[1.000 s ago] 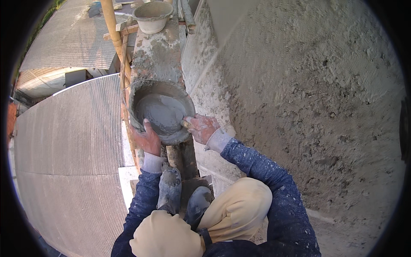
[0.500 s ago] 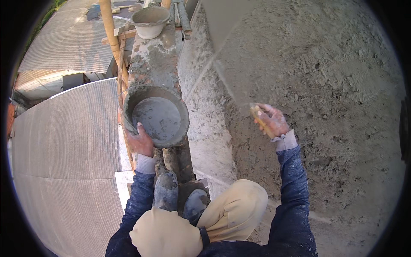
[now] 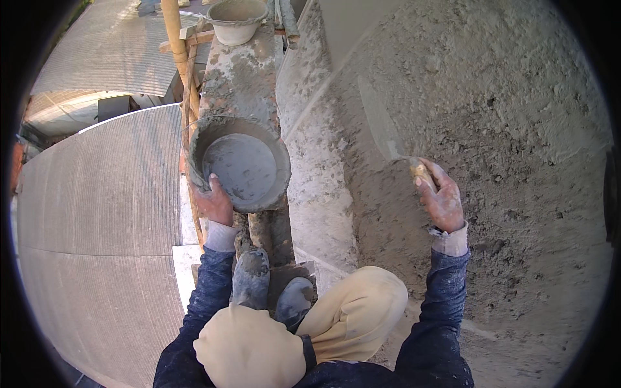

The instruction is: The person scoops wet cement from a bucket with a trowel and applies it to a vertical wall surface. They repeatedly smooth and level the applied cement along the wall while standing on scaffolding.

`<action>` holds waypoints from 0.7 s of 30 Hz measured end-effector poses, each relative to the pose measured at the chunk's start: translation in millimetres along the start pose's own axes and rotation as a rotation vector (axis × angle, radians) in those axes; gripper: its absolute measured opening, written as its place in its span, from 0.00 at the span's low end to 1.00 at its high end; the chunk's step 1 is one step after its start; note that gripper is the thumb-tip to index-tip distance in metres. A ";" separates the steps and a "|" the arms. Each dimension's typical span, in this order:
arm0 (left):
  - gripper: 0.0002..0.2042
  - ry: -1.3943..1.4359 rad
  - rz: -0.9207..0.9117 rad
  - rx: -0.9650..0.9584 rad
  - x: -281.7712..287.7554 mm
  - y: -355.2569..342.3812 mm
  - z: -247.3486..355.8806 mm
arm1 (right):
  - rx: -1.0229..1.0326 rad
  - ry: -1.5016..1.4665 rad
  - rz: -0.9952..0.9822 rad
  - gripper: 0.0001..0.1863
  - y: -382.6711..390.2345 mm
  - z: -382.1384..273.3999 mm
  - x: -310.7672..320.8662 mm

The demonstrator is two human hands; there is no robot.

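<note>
My left hand [image 3: 215, 204] is closed on the near-left rim of a mortar-crusted bucket [image 3: 277, 155] holding wet grey mix [image 3: 239, 169], with a flat pool in its middle. To the right, my right hand [image 3: 441, 202] grips the yellowish wooden handle of a trowel [image 3: 420, 171], its blade blurred against the rough rendered wall [image 3: 504, 142]. A smooth pale streak [image 3: 372, 110] runs upward from the blade on that surface. Below the bucket are my two grey, mud-smeared boots [image 3: 250, 278].
A white bucket [image 3: 234, 32] stands farther along the narrow, mortar-covered ledge [image 3: 236, 84]. Bamboo poles [image 3: 171, 26] and timber rise along its left edge. Beyond them lie corrugated roofs [image 3: 97, 194] at the left. A whitish strip [image 3: 314, 213] borders the ledge on the right.
My right hand has left the bucket with the trowel and moved right onto the wall, now slightly farther right, where a smooth streak shows. My left hand stays on the bucket.
</note>
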State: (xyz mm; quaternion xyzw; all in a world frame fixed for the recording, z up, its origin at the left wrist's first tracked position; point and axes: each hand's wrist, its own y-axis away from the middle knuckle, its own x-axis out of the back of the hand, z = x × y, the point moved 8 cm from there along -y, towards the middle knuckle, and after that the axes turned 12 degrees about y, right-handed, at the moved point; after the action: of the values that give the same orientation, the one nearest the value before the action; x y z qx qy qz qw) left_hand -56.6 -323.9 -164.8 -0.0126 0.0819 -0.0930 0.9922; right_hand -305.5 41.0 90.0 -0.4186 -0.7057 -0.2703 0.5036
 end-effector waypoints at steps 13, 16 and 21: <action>0.26 0.047 0.015 0.040 8.5 -2.7 -5.2 | -0.305 0.189 0.078 0.24 -142.9 73.4 20.1; 0.26 -0.006 0.048 0.061 10.3 -3.9 -9.2 | -0.341 0.281 0.154 0.25 -157.1 82.9 46.4; 0.29 0.002 0.048 0.063 12.7 -5.2 -14.5 | -0.273 0.416 0.295 0.26 -149.2 75.6 89.8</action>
State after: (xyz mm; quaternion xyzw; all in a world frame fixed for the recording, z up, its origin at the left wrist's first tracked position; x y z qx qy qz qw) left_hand -47.6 -331.4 -180.9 0.0209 0.0804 -0.0719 0.9939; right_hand -483.6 55.2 154.0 -0.5161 -0.4758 -0.3667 0.6105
